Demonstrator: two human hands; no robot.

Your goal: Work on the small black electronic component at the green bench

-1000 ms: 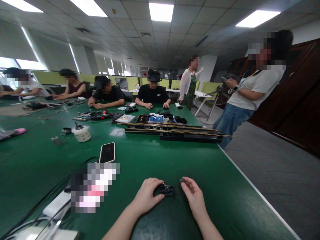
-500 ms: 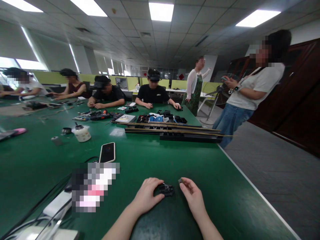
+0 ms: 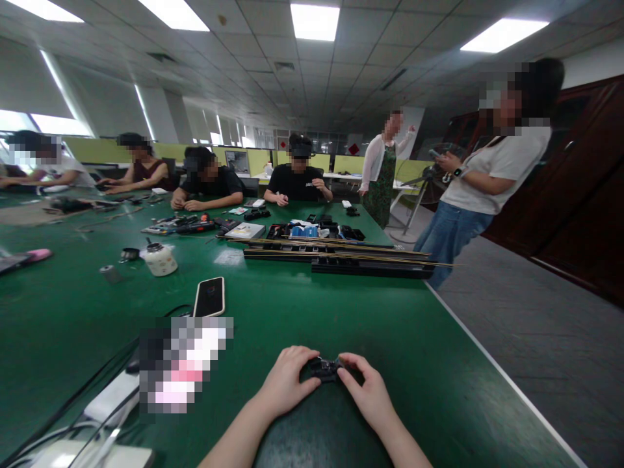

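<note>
A small black part with metal bits [image 3: 325, 370] lies on the green table [image 3: 390, 325] between my two hands. My left hand [image 3: 287, 380] grips its left end, thumb on the near side and fingers on the far side. At its right end, my right hand [image 3: 363, 383] has thumb and forefinger closed around the edge. The small greyish piece it held earlier cannot be made out now. Beyond my hands, a phone [image 3: 209, 297] lies face up to the left.
Long black rails [image 3: 370, 267] with thin brass-coloured rods lie across the table farther off. To the left stand a white jar [image 3: 160, 260], a grey cylinder [image 3: 110, 273] and a white power strip [image 3: 112, 396] with cables. Several people sit around the table; two stand at the right.
My right hand has moved left from beside the black part onto its right end, bringing the small greyish piece along. My left hand has stayed put. A person opposite has raised a hand.
</note>
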